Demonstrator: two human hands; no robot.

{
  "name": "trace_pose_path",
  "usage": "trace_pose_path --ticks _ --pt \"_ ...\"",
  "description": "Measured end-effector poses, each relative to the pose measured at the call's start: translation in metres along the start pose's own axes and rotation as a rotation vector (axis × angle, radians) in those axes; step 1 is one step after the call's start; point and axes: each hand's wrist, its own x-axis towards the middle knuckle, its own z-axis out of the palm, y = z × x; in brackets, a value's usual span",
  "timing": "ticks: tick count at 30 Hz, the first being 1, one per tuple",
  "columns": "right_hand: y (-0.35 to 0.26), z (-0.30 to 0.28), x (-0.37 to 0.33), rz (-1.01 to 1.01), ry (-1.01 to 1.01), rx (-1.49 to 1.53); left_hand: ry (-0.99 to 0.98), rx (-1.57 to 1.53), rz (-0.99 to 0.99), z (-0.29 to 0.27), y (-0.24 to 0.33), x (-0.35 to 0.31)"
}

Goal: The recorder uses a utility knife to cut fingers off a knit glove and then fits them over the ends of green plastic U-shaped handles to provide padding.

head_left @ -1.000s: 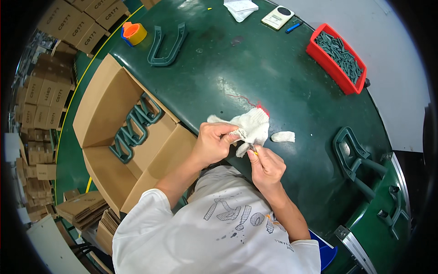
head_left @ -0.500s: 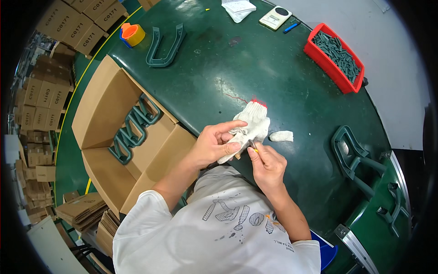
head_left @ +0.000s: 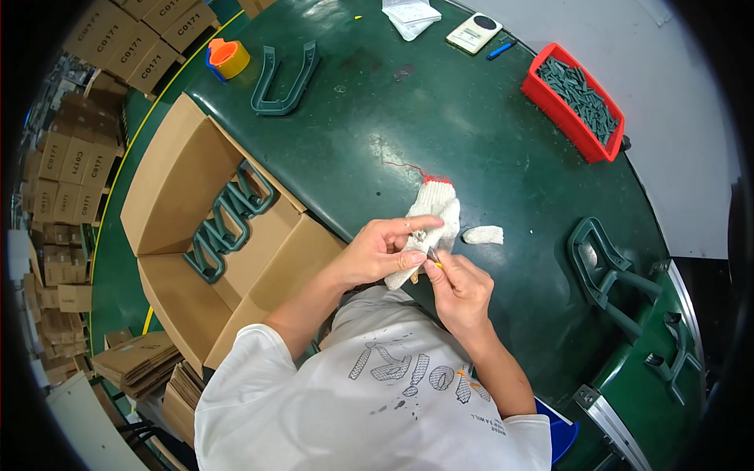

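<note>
A white knitted work glove point(head_left: 431, 200) with a red-stitched cuff is held over the front of the green table. My left hand point(head_left: 379, 250) is closed on it, pinching one of its fingers between thumb and fingertips. Against the same glove finger, my right hand point(head_left: 462, 289) grips a small knife point(head_left: 438, 264) with a bit of yellow showing; its blade is mostly hidden by the fabric and my fingers. A loose white glove finger point(head_left: 483, 235) lies on the table just right of the glove. Red thread point(head_left: 407, 166) trails from the cuff.
At the left stands an open cardboard box point(head_left: 275, 267) with several green handles point(head_left: 228, 224) inside. More green frames point(head_left: 284, 86) lie far left and right point(head_left: 597, 259). A red bin point(head_left: 542, 102) of small green parts, a tape dispenser point(head_left: 228, 59), a scale-like device point(head_left: 473, 33) and a blue marker point(head_left: 501, 49) are farther back.
The glove has shifted slightly and its cuff has tipped a little left and nearer. My left fingers have slid a bit right along it; the knife stays at the fabric.
</note>
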Motion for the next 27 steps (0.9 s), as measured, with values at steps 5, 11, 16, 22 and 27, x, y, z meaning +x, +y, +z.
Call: trace_pose_path --ticks 5,11,16,22,27 --pt "-0.001 -0.002 -0.002 -0.015 -0.005 -0.002 -0.008 0.126 0.066 -0.005 -0.003 0.005" --pt "0.003 0.000 -0.005 -0.015 0.018 0.007 0.137 0.395 0.270 -0.003 -0.003 0.010" --pt "0.007 0.000 -0.012 -0.033 0.061 -0.002 0.270 0.403 0.311 -0.002 0.003 0.008" --pt "0.011 0.008 -0.006 -0.128 0.096 0.043 0.243 0.504 0.266 0.000 -0.009 0.004" --pt "-0.007 -0.040 0.009 0.066 0.116 -0.210 0.480 0.221 0.205 -0.034 -0.022 -0.007"
